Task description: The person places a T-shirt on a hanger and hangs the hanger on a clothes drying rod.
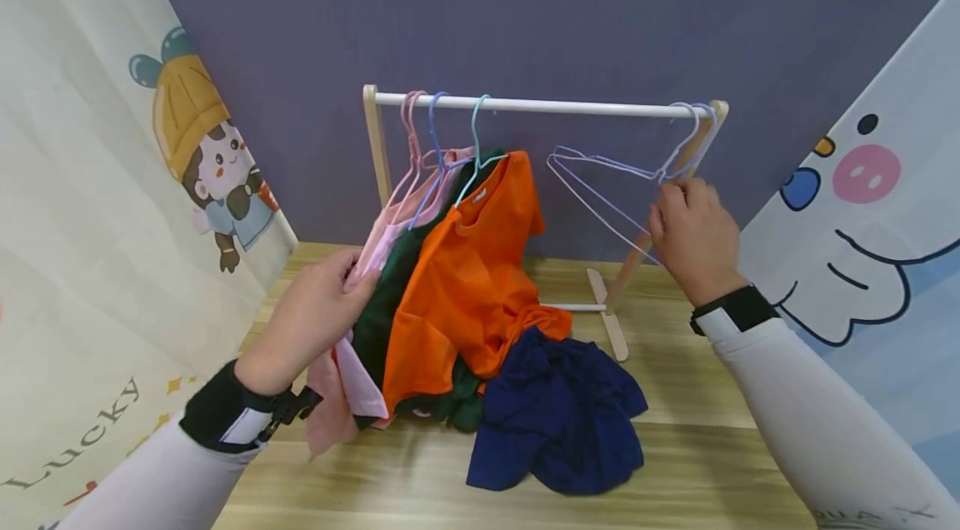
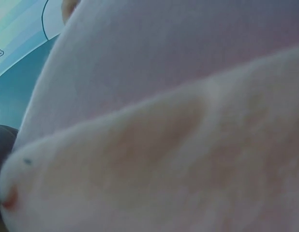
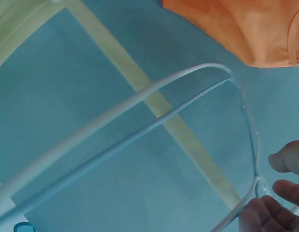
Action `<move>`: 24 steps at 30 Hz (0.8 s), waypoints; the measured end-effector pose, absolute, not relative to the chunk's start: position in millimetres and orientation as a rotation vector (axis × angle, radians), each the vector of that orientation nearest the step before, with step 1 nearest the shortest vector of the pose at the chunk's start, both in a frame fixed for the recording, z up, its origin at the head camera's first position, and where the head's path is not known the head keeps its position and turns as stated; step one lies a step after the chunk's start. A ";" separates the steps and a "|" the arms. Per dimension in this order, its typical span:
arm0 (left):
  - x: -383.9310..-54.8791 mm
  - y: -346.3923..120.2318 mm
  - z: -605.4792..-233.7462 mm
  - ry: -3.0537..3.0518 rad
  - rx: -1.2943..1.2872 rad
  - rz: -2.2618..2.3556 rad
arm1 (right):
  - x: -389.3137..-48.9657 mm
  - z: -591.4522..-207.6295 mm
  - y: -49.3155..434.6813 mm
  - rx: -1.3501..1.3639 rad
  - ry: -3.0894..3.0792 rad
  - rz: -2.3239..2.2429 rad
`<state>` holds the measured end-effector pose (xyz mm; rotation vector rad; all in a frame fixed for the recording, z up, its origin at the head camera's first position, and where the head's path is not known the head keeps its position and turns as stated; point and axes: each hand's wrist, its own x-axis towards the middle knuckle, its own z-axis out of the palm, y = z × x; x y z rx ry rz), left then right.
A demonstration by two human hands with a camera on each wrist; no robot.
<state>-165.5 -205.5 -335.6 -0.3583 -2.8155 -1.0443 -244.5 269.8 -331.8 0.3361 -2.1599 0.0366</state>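
Observation:
On the left of the head view, my left hand (image 1: 311, 322) grips the shoulder of a pink garment (image 1: 371, 259) on a pink hanger (image 1: 397, 197). Blurred pale cloth (image 2: 140, 63) fills most of the left wrist view. Beside it hang a dark green garment (image 1: 390, 288) and an orange T-shirt (image 1: 468, 280) on a mint hanger (image 1: 475, 155). At the rail's right end, my right hand (image 1: 693, 238) holds two bare lilac hangers (image 1: 600, 159) near their necks. In the right wrist view its curled fingers overlap the hangers, with the thumb (image 3: 287, 157) standing a little apart.
The small rack has a white rail (image 1: 570, 106) and wooden legs (image 1: 630, 267). A navy garment (image 1: 562, 422) lies crumpled on the wooden tabletop (image 1: 697, 430) in front. Printed curtains (image 1: 90, 205) flank both sides, with a grey backdrop (image 1: 525, 5) behind.

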 end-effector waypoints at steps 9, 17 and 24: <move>-164.6 -203.4 -336.8 -2.805 -0.355 -1.049 | -245.5 -339.7 275.1 0.156 -2.319 0.135; -164.3 -203.2 -337.0 -2.817 -0.344 -1.038 | -241.2 -344.2 277.7 0.124 -2.400 0.377; -165.0 -203.2 -337.1 -2.821 -0.338 -1.047 | -239.5 -338.4 279.0 0.055 -2.461 0.744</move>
